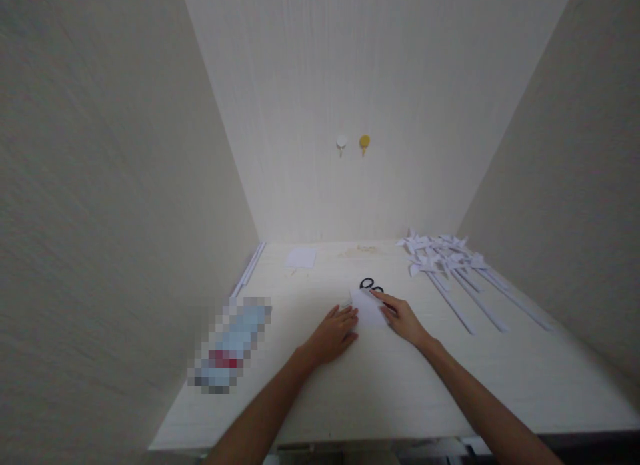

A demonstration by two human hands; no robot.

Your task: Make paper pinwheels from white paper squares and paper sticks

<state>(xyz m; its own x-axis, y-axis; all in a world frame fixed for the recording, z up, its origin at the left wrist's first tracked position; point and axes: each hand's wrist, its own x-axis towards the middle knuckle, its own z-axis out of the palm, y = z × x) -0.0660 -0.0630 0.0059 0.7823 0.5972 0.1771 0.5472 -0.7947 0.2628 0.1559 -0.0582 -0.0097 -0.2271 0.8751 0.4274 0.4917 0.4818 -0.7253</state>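
Observation:
A small white paper piece (367, 306) lies flat on the pale table (380, 385) near its middle. My left hand (334, 333) rests palm down with its fingertips on the paper's left edge. My right hand (403, 318) presses on the paper's right side, fingers laid across it. Black-handled scissors (371, 285) lie just behind the paper, close to my right fingertips. Whether either hand pinches the paper or only presses it flat I cannot tell.
Several white paper pinwheels on long sticks (457, 268) lie at the back right. A square white sheet (301, 257) sits at the back left, white sticks (249, 269) along the left wall. A blurred-out bottle (231, 345) lies left. Two round hooks (353, 143) hang on the back wall.

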